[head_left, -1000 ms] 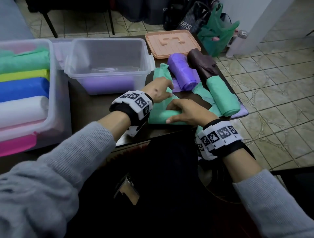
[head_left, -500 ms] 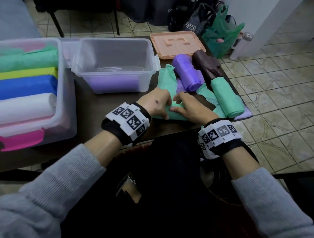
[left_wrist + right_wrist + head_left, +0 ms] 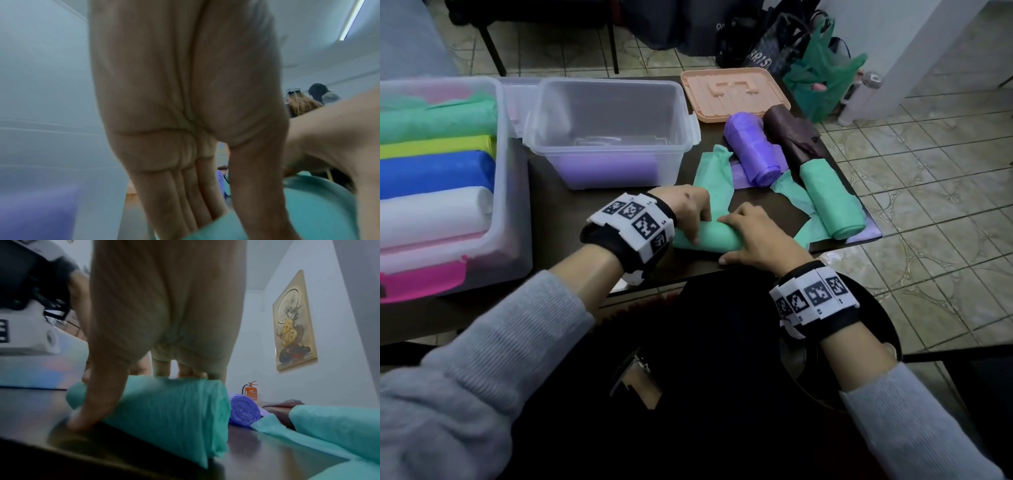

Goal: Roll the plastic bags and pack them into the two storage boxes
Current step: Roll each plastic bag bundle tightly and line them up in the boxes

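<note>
Both hands work one green bag (image 3: 707,236) at the near edge of the worktop (image 3: 558,212): the left hand (image 3: 690,209) and right hand (image 3: 753,236) curl over its rolled part, while its unrolled tail still lies flat toward the small box (image 3: 606,130). The large box (image 3: 496,161) at the left already holds a row of rolls, and the small box shows only a purple one. A purple roll (image 3: 753,150), a brown roll (image 3: 791,137) and another green roll (image 3: 832,202) wait unpacked, so I judge the job about half done.
</note>
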{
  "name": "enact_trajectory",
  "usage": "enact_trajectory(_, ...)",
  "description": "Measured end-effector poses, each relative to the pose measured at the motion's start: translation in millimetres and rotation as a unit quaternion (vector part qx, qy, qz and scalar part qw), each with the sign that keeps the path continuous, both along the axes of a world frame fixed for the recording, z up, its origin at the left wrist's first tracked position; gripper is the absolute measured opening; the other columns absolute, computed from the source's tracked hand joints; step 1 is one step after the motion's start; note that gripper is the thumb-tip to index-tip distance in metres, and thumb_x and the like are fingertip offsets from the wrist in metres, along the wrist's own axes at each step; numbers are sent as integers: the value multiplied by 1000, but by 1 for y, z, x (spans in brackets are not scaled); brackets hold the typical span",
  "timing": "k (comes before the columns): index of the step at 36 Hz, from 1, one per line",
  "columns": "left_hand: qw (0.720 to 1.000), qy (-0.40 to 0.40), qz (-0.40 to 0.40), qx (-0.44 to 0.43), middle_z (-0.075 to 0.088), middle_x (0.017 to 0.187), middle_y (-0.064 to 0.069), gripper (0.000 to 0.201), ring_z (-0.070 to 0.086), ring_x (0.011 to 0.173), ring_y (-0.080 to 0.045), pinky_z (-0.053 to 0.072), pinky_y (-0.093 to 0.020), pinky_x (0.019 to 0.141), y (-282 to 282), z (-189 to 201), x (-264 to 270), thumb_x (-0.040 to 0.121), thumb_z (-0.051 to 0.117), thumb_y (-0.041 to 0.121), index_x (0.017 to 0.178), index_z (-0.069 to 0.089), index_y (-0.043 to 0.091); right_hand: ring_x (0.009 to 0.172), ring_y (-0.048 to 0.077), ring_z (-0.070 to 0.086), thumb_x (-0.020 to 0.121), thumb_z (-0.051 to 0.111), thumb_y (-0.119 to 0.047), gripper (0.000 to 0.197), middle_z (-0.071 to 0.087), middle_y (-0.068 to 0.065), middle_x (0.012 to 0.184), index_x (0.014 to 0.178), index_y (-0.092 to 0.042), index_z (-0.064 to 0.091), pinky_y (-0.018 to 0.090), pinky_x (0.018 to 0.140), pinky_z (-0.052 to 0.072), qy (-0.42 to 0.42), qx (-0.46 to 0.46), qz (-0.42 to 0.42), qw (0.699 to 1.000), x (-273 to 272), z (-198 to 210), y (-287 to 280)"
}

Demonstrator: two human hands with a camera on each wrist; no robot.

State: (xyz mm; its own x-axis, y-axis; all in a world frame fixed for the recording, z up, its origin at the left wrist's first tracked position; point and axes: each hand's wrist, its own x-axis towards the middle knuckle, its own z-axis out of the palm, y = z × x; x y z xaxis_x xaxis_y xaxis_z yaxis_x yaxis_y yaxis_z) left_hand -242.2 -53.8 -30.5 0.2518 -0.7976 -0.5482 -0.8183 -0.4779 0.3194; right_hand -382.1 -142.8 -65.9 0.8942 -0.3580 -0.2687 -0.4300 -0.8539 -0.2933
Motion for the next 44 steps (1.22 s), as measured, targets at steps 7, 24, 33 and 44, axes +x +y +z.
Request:
enact_trajectory(7, 998, 62, 14, 21, 60, 124, 1, 63, 53, 109, -12, 42, -29, 102, 3, 5, 11, 75, 78, 19, 133, 54, 14, 108, 22, 54, 61, 87, -30, 67, 59, 7, 117, 116, -14, 52, 25, 83, 39, -22, 85, -49, 995, 0, 3, -4)
enact_trajectory(24, 988, -64, 56, -129, 53, 128, -14, 57, 56, 111, -32, 45, -33, 83, 6, -4, -23, 74, 76, 5, 126, 57, 15, 105, 15, 57, 74, 77, -37, 61, 63, -1, 117, 129, -19, 57, 21, 85, 38, 50, 105, -60, 991, 19, 23, -22)
enact_trajectory(33, 998, -30, 19, -60, 58, 126, -6, 50, 56, 113, -24, 47, -38, 97, -16, 2, 4, 82, 70, 15, 129, 55, 17, 104, 26, 56, 79, 74, -22, 34, 61, 11, 110, 110, -12, 66, 35, 90, 44, -98, -21, -60, 993, 21, 16, -7)
enact_trajectory(44, 986, -13, 67, -150, 67, 107, -7, 37, 62, 98, -22, 49, -30, 81, -19, 2, 19, 74, 79, 12, 109, 69, 11, 121, 30, 43, 82, 69, -15, 62, 48, 13, 129, 138, -11, 44, 42, 97, 41, -44, -63, -44, 996, 19, 4, 3)
